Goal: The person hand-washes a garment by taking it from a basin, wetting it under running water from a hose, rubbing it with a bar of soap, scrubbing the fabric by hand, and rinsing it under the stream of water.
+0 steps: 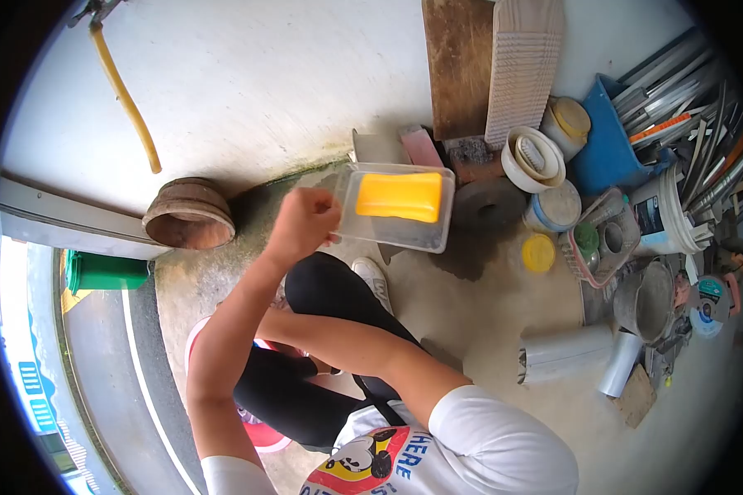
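Note:
My left hand (309,219) is closed on the left edge of a shallow clear plastic container (446,233), held out in front over the floor. A smooth, bright yellow block (399,196) lies in the container. My right forearm passes across my lap and behind my left forearm, so the right hand is hidden. Beneath the arms, part of a red and white basin (264,437) shows beside my black-clad legs. A white shoe (371,279) is on the floor just below the container.
A clay pot (188,214) stands by the wall at left, near a green planter (107,272). To the right are white tubs (532,161), a yellow lid (538,252), a pink basket (603,235), a blue bin (607,136) of strips and a metal pot (645,301). Boards lean on the wall.

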{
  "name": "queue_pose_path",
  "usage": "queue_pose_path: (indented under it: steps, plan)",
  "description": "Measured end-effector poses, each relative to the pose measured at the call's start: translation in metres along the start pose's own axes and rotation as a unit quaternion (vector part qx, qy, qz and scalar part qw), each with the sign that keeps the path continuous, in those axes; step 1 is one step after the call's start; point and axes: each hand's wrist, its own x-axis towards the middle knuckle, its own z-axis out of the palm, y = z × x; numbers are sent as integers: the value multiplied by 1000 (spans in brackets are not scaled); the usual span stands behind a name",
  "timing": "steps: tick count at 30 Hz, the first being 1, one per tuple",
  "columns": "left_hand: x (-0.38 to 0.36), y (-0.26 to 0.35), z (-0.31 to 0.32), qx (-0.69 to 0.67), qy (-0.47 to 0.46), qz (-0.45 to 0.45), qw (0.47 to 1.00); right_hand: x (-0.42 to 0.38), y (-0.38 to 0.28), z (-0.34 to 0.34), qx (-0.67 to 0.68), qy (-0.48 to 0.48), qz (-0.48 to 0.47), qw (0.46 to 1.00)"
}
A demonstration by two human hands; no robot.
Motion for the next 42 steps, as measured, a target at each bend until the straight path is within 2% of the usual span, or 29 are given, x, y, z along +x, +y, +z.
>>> queue_pose_path:
  steps: [1,3,5,9,11,12,14,17,19,20,21,26,29,30,33,34,35,37,38,39,40,42]
  plan:
    - [3,0,9,10,3,6,1000,-7,-9,-14,40,-19,13,999]
    - [15,-17,29,121,-3,96,988,-11,-20,-25,88,-38,26,995]
    - [26,-32,47,184,-10,140,973,-13,-27,-35,126,-53,34,990]
    - [20,-37,67,199,-42,135,970,-22,-38,-56,199,-74,45,976]
    - [11,-37,59,179,-45,118,976,-25,-45,-64,253,-80,49,963]
    - [6,-35,48,178,-35,144,973,-26,-49,-69,281,-84,48,955]
    - [-10,-24,20,116,-20,72,990,-28,-57,-81,325,-96,56,939]
    - [-43,-4,-26,40,34,-13,999,-20,-70,-92,287,-121,93,946]
    - [-64,-4,-59,40,86,-7,995,-9,-71,-82,108,-181,120,970]
    - [-76,-4,-76,36,114,-23,993,-9,-56,-47,74,-170,112,976]
    - [-88,-7,-91,32,141,-39,989,-3,-72,-96,57,-300,137,942]
    - [-138,-65,-153,18,241,-103,965,-11,-62,-72,172,-164,86,968]
    - [-156,-120,-160,-46,293,-148,943,-1,-69,-77,258,-234,100,932]
    - [-160,-140,-159,-70,313,-156,934,-2,-66,-65,248,-135,28,959]
    - [-167,-176,-148,-133,362,-172,906,5,-70,-63,255,-195,27,947]
    - [-168,-187,-146,-152,368,-172,901,9,-77,-72,178,-240,65,952]
    - [-168,-202,-145,-155,377,-163,899,7,-64,-50,168,-235,65,955]
    - [-171,-217,-144,-153,400,-158,890,9,-65,-56,236,-218,58,945]
    - [-172,-239,-146,20,425,-100,899,18,-75,-76,199,-264,121,936]
    - [-173,-242,-145,8,440,-105,892,15,-48,-53,248,-230,87,937]
    - [-181,-219,-146,-69,413,-154,895,20,-51,-64,293,-212,114,925]
    - [-184,-224,-146,-137,417,-166,883,24,-44,-67,316,-152,147,925]
